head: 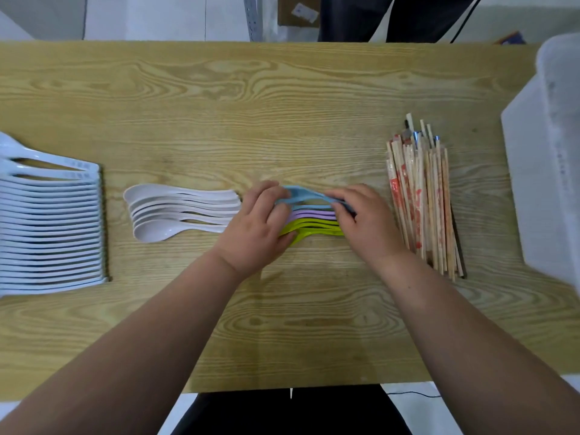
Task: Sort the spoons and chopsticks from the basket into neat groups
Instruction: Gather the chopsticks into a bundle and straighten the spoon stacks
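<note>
Wood-grain table [282, 105] fills most of the shot, and the bit that matters is half buried under your own hands. Your left hand [255, 229] has its fingers curled down over the bowl ends of the coloured stack, pinching the blue spoons [306, 197] at the top. Your right hand [365, 226] is curled round the handle ends of those same blue ones, so both ends are hidden and I can't tell how many there are. Right below them, touching, are the purple spoons [310, 215] and then the green spoons [314, 227], nested on their sides near the middle of the table, with only their mid-sections showing between your hands. Can't tell if the blue ones are lifted or resting on the purple. Just left of your left hand there's a nested bunch of white spoons [175, 211], bowls pointing left. Further left, a long row of pale spoons [47, 233] runs off the frame edge, so most of the bowls are cut off. The chopsticks [420, 202] lie in a bundle right beside your right hand, some in red-printed paper sleeves. The translucent plastic basket [546, 183] sits at the far right, blurred and cropped, so its inside is impossible to make out.
</note>
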Demonstrator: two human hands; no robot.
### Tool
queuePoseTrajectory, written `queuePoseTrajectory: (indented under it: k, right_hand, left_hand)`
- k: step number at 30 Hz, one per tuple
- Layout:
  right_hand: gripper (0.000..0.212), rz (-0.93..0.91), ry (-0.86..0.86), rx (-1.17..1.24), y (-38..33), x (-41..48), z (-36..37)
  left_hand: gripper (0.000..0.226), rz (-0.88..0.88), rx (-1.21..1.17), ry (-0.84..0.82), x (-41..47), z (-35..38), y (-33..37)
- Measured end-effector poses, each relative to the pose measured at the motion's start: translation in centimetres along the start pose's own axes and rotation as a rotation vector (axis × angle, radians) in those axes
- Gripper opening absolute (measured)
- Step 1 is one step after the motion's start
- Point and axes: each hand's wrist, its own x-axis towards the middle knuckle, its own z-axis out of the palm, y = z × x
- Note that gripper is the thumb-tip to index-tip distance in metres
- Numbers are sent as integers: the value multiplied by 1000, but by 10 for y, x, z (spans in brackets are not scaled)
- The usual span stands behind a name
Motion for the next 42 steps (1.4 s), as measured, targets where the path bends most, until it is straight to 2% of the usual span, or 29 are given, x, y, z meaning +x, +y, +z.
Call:
queuePoseTrajectory:
  k: [3,8,10,13,17,21,24,26,30,38,42]
  right_hand:
    - [26,120,14,72,-1,6,-5]
    - [27,154,64,63,4,16,-15]
    - [26,111,12,6,6,18,-16]
    - [25,-45,-130,-76,2,10,-10]
    - [30,-145,-132,-134,0,-15,-5]
    - [27,-62,-100,5,1,-15,-6]
    - [30,92,-167,85,3,-4,-13]
    - [33,202,-151,166,4,4,-19]
    - [29,139,-142,41,0,11,-15]
    - [35,23,-21,6,-1,-14,-3]
    - [38,30,-56,4,0,-18,-3]
  left_hand:
    - [24,55,-14,10,-1,-1,1]
    - [20,92,-14,6,0,-1,-3]
    - [17,128,-11,9,-1,0,-4]
    - [15,178,-2,19,-2,2,-2]
    - [14,184,23,29,-1,3,-2]
    - [13,200,-11,20,-4,3,0]
    - [10,214,-23,12,-5,0,1]
    - [8,227,-29,6,-4,-2,1]
    - [6,254,-18,19,-2,-4,2]
    - [11,243,22,35,-5,-3,8]
    - [35,183,44,8,-11,2,9]
